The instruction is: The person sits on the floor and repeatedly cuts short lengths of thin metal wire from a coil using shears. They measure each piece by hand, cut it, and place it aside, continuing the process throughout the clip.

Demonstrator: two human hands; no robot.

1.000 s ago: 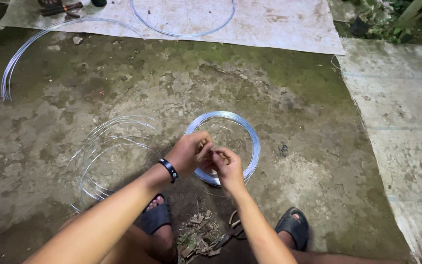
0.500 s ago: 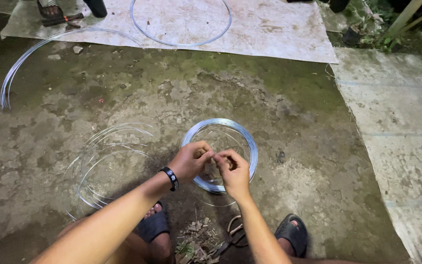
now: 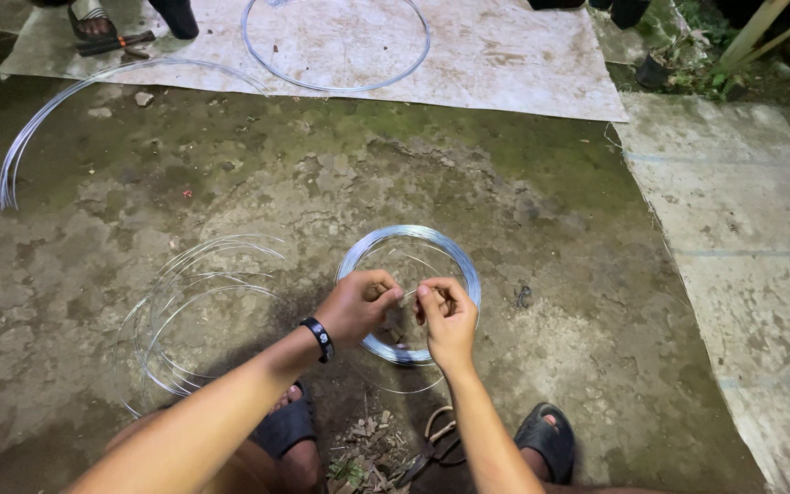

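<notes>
Hands have crept closer over 1 second, fingertips now nearly touching. Left hand (image 3: 358, 306) and right hand (image 3: 447, 316) both pinch thin wire (image 3: 406, 294) strung between them, directly above the small coil (image 3: 409, 240) on the ground, so the fine twisting goes on. Wire ends are hidden inside each grip; the loose loops (image 3: 198, 302) left of it blur.

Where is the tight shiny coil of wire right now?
In the head view, the tight wire coil lies on the ground near the middle, right under both hands, the left hand and right hand, with the looser wire loops to its left.
</notes>
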